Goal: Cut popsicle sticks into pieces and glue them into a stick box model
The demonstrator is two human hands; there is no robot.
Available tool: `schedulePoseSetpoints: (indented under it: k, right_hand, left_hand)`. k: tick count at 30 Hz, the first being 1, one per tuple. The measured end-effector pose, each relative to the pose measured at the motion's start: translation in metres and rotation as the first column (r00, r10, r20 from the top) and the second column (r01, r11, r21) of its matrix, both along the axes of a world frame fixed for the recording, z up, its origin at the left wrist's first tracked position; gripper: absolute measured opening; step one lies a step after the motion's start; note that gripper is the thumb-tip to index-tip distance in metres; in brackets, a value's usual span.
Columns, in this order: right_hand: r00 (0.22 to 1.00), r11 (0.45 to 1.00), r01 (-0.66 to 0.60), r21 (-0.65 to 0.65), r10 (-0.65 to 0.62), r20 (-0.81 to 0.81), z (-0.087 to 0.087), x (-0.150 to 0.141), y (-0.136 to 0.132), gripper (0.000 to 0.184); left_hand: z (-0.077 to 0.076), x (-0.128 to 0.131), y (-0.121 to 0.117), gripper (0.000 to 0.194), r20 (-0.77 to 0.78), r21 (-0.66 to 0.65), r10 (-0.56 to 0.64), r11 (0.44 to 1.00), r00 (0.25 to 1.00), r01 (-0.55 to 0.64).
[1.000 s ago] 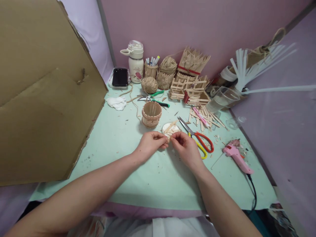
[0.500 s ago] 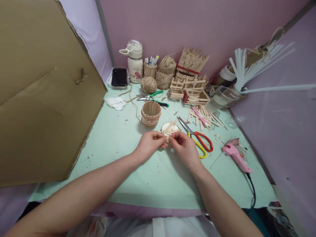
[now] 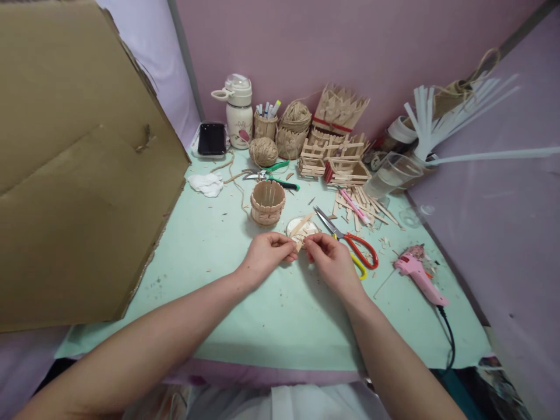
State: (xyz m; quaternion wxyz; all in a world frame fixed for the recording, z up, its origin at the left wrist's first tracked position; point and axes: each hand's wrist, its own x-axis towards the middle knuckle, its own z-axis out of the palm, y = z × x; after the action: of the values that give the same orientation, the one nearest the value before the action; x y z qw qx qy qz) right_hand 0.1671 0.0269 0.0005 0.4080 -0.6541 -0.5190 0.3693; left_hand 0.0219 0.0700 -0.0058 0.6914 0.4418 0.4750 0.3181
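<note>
My left hand (image 3: 266,255) and my right hand (image 3: 330,261) meet at the middle of the mint-green table (image 3: 245,309), both pinched on a small pale wooden piece (image 3: 300,245) held between their fingertips. Just behind the hands lies a round white disc (image 3: 301,226) with a wooden stick across it. A small round cup built of wooden sticks (image 3: 267,202) stands upright a little further back on the left. Red and yellow scissors (image 3: 350,242) lie right next to my right hand.
A big cardboard sheet (image 3: 74,169) covers the left side. A pink glue gun (image 3: 419,280) lies at the right with its cable. Loose sticks (image 3: 363,207), green pliers (image 3: 273,175), twine ball (image 3: 263,151), stick crates (image 3: 336,163), a bottle (image 3: 238,111) and a phone (image 3: 212,139) crowd the back.
Both hands stay pinched on the small piece; my right hand's fingers have shifted slightly. The view has drifted a little.
</note>
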Motion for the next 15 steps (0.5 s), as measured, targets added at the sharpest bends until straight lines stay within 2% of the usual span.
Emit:
schedulePoseSetpoints:
  k: [6, 11, 15]
  right_hand:
    - [0.999, 0.999, -0.022, -0.041, 0.024, 0.046, -0.0014, -0.0003, -0.0004, 0.022]
    - [0.999, 0.998, 0.033, -0.047, -0.033, -0.001, 0.0005, -0.0006, 0.0008, 0.022]
    - [0.999, 0.997, 0.032, -0.071, -0.034, -0.027, 0.0013, -0.0022, 0.0007, 0.022]
  left_hand:
    - [-0.0006, 0.0002, 0.0, 0.015, 0.023, 0.005, -0.002, 1.0, 1.0, 0.002]
    - [-0.0008, 0.0006, -0.0011, 0.017, 0.028, -0.032, -0.022, 0.999, 0.999, 0.023]
    - [0.0024, 0.0002, -0.0017, 0.015, -0.005, -0.022, -0.07, 0.997, 0.998, 0.07]
